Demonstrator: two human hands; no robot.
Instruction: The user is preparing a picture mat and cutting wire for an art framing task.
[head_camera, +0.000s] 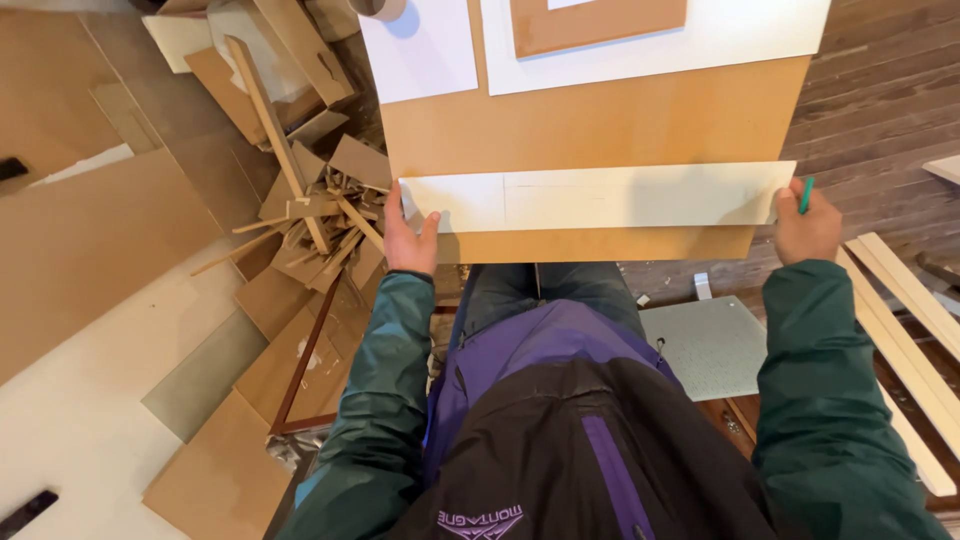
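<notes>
Left hand (408, 240): fingers and thumb clamped on the left end of the long white strip (600, 197), near the brown board's (600, 125) front left corner.
Right hand (806, 228): curled shut around a green pencil (805, 195), touching the strip's right end at the board's right edge.
Strip: one, lying flat across the board, parallel to its front edge, faint pencil lines on it.
Sheets: two white sheets (420, 50) along the board's far edge.
Open room: bare brown board between strip and sheets.
Floor left: heap of scrap offcuts (320, 215).
Floor right: pale slats (905, 310).
</notes>
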